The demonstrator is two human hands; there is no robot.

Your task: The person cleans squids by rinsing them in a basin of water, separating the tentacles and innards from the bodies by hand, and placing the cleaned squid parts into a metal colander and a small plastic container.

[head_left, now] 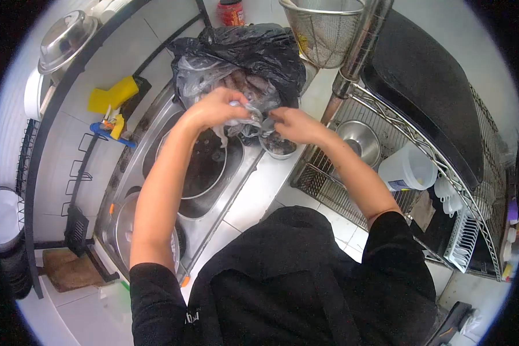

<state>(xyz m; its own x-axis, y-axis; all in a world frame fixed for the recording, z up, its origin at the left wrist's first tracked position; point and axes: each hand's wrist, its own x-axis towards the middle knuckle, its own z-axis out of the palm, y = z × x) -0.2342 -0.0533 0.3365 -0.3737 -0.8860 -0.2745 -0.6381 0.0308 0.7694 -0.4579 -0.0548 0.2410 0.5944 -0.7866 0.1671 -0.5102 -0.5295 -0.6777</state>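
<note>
My left hand [220, 108] is closed on a pale, limp, wet squid [235, 124], part of which hangs down over the sink edge. Just to its right, my right hand [297, 125] has its fingers bent together above a small metal bowl [279, 154] with dark contents. What those fingers hold, if anything, is too small to make out. Behind both hands stands an open black plastic bag [242, 43] with a clear liner, holding more brownish-grey squid [251, 83]. Below my left forearm, dark matter lies in the steel sink [236, 167].
A mesh strainer [326, 29] hangs at the back beside a metal pole [363, 46]. On the right, a wire rack [323, 187] holds a steel bowl [360, 141] and a white plastic tub [408, 168]. A yellow cloth [112, 95] hangs on the left rail.
</note>
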